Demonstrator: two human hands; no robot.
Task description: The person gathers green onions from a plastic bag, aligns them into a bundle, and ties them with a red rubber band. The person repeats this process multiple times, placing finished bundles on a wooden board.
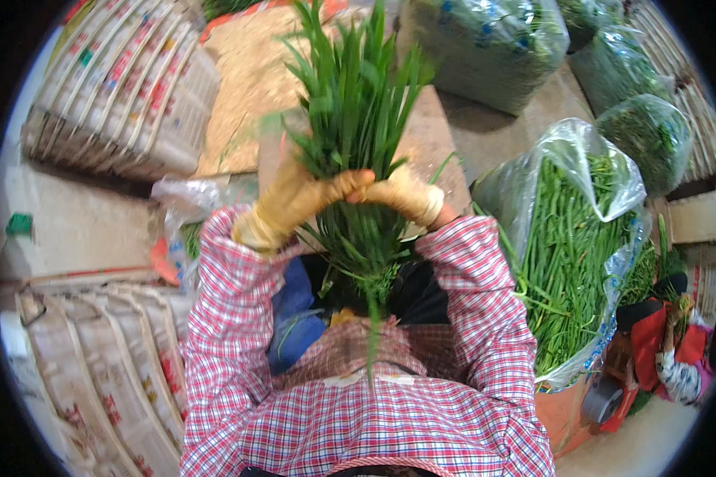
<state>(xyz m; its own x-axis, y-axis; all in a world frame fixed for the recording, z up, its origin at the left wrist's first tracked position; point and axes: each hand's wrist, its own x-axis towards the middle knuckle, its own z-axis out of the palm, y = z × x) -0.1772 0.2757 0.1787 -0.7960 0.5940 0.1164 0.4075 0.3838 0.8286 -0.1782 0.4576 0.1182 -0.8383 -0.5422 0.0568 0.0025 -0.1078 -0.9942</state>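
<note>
A thick bundle of long-leaved greens [358, 119] stands upright in front of my chest, its leaf tips pointing away from me. My left hand [304, 194], in a yellowish glove, wraps the bundle's left side. From the right, my gloved right hand [400, 194] grips it at the same height. The thumbs meet across the near side, and bare fingertips show there. Below the hands, shorter leaves and stems hang over my lap, with one long blade trailing toward my shirt. Most fingers are hidden behind the leaves, and the tips are blurred by motion.
A clear plastic bag of long green stalks [573, 262] stands at my right. Larger filled bags [483, 65] sit beyond it. Slatted stacks [125, 83] rise at the left. A wooden board [250, 77] lies ahead. Another person [680, 358] sits at far right.
</note>
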